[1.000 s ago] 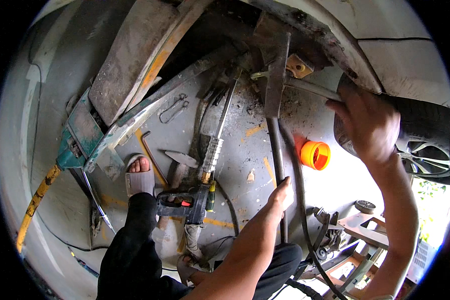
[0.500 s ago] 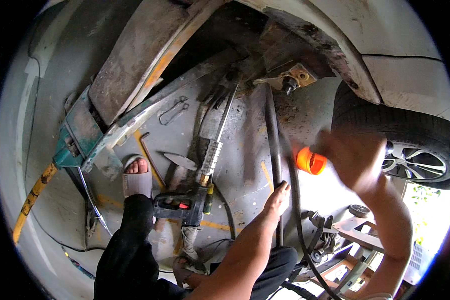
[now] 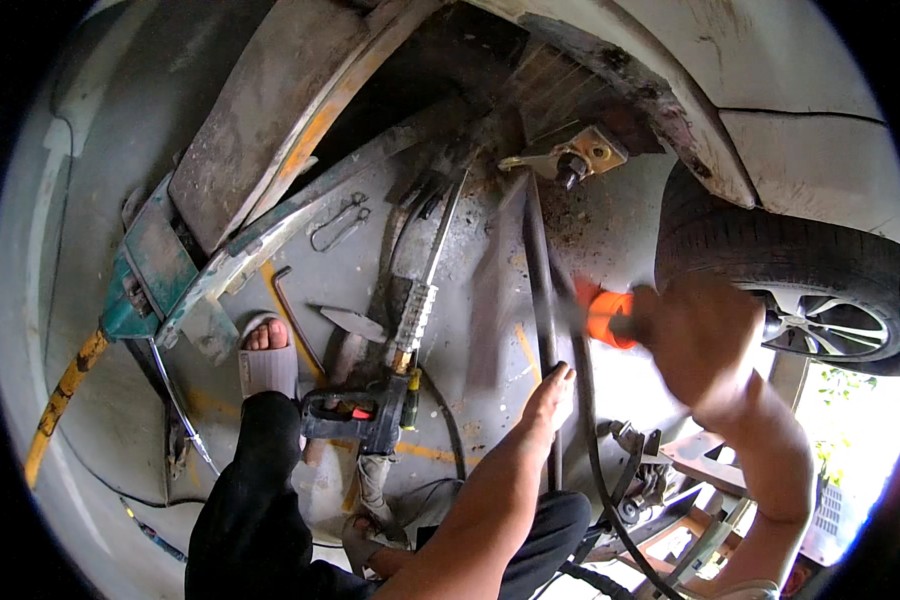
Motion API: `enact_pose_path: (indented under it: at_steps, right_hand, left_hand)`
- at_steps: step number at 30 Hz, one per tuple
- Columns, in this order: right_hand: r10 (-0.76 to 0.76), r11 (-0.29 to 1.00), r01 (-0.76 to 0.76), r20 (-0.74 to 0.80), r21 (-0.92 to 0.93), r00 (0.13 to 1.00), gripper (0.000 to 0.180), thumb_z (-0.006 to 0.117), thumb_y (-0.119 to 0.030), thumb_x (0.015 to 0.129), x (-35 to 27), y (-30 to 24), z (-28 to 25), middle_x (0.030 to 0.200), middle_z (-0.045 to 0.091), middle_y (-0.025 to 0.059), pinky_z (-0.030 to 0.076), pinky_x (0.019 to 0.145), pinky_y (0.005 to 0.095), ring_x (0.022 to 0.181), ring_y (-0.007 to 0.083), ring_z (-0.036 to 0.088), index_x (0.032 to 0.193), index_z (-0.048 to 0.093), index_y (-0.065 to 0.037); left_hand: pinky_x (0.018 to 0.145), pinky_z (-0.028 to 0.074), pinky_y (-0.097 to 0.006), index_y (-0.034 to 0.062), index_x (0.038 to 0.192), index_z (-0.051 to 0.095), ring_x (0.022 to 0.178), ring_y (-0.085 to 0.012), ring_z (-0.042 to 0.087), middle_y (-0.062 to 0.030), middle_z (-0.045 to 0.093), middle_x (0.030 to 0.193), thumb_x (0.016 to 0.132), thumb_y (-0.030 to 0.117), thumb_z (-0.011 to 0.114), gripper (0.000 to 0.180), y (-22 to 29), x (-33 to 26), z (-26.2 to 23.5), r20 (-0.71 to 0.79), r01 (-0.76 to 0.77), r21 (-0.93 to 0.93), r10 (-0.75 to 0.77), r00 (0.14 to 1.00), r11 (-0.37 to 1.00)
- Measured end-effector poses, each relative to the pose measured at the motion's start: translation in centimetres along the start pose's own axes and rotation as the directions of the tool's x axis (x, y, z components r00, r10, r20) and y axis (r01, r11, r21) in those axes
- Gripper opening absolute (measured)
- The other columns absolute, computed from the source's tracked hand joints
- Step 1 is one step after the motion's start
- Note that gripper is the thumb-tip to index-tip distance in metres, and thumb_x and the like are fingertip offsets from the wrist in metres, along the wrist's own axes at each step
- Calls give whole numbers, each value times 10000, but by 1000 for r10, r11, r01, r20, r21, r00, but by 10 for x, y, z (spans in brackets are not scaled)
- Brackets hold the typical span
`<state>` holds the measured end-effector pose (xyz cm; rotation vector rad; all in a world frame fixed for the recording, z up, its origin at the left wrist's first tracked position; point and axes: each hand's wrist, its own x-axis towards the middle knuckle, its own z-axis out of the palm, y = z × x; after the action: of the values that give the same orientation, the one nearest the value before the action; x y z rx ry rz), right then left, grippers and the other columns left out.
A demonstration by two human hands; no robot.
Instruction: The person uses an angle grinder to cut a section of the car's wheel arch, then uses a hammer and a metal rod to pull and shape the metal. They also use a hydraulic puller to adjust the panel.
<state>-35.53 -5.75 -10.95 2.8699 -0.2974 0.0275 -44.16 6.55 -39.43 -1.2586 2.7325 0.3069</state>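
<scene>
My left hand (image 3: 552, 395) is wrapped round a long dark metal bar (image 3: 544, 300), which slants up to a rusty bracket with a bolt (image 3: 582, 160) under the vehicle body. Whether the bar's tip touches the bracket, I cannot tell. On the right, my right hand (image 3: 705, 335) is closed in a fist round a handle, smeared by motion. A blurred grey shape (image 3: 490, 300) left of the bar looks like the head of this hammer. Behind the handle is an orange cup-like container (image 3: 608, 318).
A chisel-tipped power tool (image 3: 370, 410) lies between my feet, beside an L-shaped rod (image 3: 295, 320) and a loose hammer (image 3: 350, 325). A green jack (image 3: 145, 290) stands left. A wheel (image 3: 790, 280) is at right; a black hose (image 3: 592, 430) runs beside the bar.
My right hand has shifted slightly down and stays blurred, with the handle now crossing in front of the orange container. My left hand keeps its hold on the bar.
</scene>
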Motion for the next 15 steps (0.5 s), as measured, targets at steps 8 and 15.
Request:
enact_pose_path:
  at_steps: [8, 15]
  right_hand:
    - [137, 990, -138, -37, -24, 990, 200, 724, -240, 842, 4, 18, 36, 641, 586, 66, 460, 460, 333, 494, 199, 576, 882, 653, -57]
    - [118, 991, -126, -170, -36, 978, 313, 718, -336, 840, 39, 33, 40, 619, 591, 80, 483, 456, 341, 493, 222, 603, 921, 665, -39]
  left_hand:
    - [949, 311, -358, 189, 968, 772, 1105, -185, 452, 40, 672, 1069, 551, 768, 704, 717, -9, -12, 8, 4, 80, -20, -80, 997, 997]
    - [942, 316, -351, 198, 963, 771, 1085, -168, 462, 92, 673, 1003, 541, 745, 713, 693, -11, -19, 4, -13, 106, -4, -106, 994, 994]
